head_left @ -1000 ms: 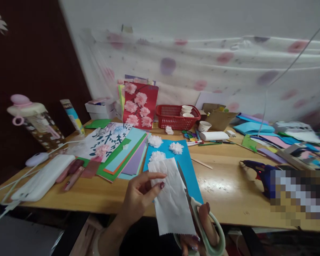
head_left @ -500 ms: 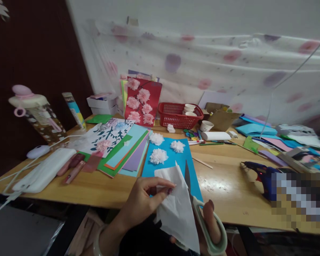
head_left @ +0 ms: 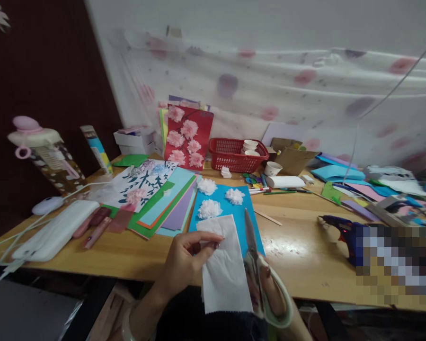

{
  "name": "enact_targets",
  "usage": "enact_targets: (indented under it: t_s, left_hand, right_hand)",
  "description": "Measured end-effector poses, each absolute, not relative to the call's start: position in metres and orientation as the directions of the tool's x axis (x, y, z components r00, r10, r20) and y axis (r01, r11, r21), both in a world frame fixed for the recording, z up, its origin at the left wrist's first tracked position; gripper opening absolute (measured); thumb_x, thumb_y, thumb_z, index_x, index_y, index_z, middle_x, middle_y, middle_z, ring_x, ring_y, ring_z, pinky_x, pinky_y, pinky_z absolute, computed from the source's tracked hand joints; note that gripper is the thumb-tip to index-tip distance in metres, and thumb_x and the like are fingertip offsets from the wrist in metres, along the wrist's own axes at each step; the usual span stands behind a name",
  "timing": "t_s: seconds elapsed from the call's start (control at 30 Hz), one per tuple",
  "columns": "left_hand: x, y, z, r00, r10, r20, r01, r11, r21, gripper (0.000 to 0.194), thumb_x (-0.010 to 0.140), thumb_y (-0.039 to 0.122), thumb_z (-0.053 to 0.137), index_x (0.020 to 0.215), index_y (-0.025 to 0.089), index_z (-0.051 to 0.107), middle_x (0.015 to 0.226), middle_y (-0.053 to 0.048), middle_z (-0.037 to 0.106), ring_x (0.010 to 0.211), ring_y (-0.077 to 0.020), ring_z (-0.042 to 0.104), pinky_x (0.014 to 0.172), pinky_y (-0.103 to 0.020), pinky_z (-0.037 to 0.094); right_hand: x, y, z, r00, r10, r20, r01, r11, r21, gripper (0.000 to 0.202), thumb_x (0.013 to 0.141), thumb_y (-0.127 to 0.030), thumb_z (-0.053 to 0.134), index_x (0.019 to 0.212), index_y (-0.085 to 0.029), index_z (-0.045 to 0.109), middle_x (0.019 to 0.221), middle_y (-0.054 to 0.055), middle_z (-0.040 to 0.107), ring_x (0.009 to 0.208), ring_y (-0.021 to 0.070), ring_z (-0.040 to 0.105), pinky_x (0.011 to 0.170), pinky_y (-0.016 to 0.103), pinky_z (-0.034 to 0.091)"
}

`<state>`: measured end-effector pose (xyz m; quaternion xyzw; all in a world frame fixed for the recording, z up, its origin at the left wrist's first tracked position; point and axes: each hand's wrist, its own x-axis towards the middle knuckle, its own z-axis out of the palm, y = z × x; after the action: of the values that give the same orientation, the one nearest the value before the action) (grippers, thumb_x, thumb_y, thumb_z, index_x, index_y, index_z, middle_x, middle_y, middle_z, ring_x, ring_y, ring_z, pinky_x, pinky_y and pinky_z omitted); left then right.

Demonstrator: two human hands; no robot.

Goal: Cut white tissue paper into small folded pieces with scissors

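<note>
Blue sheet [head_left: 229, 210] partly behind white paper [head_left: 224, 272]

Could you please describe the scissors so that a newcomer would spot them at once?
On the wooden table lies a blue sheet. At its near right side, the right hand holds the scissors beside the white paper. Pale green handles and metal blades set them apart.

Pinched left hand [head_left: 186, 255] thumb-to-index, with forearm [head_left: 147, 303] slanted up from bottom edge. Curled right hand [head_left: 274, 298] lower, apart, thumb up.
</note>
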<state>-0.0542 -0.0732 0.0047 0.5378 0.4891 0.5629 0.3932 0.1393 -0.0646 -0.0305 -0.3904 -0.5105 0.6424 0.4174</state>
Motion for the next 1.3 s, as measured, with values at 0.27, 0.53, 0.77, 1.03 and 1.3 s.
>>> enact_targets:
  t_s: [0.27,0.53,0.77,1.03,1.3]
  left_hand:
    - [-0.058,-0.068,0.004,-0.138,0.932,0.336,0.215,-0.303,0.929,0.016,0.078,0.018,0.067,0.09,0.023,0.077,0.092,-0.004,0.078,0.075,-0.0164,0.07,0.058,-0.02,0.053]
    - [-0.054,-0.066,0.008,-0.059,0.812,0.58,0.459,-0.494,0.738,0.022,0.082,0.007,0.06,0.084,0.024,0.074,0.082,-0.001,0.078,0.078,-0.016,0.072,0.074,-0.024,0.053]
    - [-0.045,-0.054,0.014,-0.013,0.832,0.555,0.381,-0.509,0.772,0.022,0.079,0.005,0.061,0.072,0.023,0.073,0.073,-0.001,0.077,0.071,-0.0162,0.071,0.068,-0.024,0.053]
    - [-0.04,-0.044,0.01,0.036,0.86,0.509,0.296,-0.496,0.817,0.026,0.077,0.004,0.059,0.062,0.022,0.07,0.074,-0.002,0.072,0.073,-0.0163,0.067,0.071,-0.025,0.052]
    - [-0.022,-0.049,0.008,-0.094,0.867,0.489,0.244,-0.456,0.856,0.025,0.082,0.002,0.047,0.065,0.021,0.048,0.116,-0.009,0.061,0.115,-0.0216,0.056,0.091,-0.032,0.047]
  right_hand:
    - [0.222,-0.031,-0.004,0.221,0.926,0.307,0.878,-0.052,-0.475,0.04,0.074,-0.054,0.049,0.089,-0.02,0.064,0.08,0.014,0.071,0.076,0.0343,0.065,0.061,0.039,0.044]
    - [0.241,-0.016,-0.021,0.243,0.952,0.187,0.803,-0.09,-0.59,0.043,0.07,-0.055,0.057,0.087,-0.017,0.063,0.084,0.017,0.073,0.078,0.0342,0.068,0.065,0.041,0.049]
    - [0.182,-0.038,0.01,0.179,0.923,0.339,0.35,0.262,-0.899,0.039,0.078,-0.047,0.066,0.106,-0.021,0.062,0.115,0.014,0.068,0.107,0.0302,0.062,0.09,0.043,0.049]
    - [0.113,-0.039,0.008,-0.015,0.972,0.236,-0.139,0.232,-0.963,0.018,0.077,-0.036,0.073,0.086,-0.021,0.072,0.086,0.005,0.076,0.084,0.0242,0.07,0.077,0.036,0.057]
    - [0.11,-0.041,0.009,0.0,0.976,0.216,-0.174,0.213,-0.961,0.025,0.08,-0.039,0.069,0.099,-0.023,0.075,0.099,0.005,0.077,0.098,0.0268,0.068,0.084,0.037,0.054]
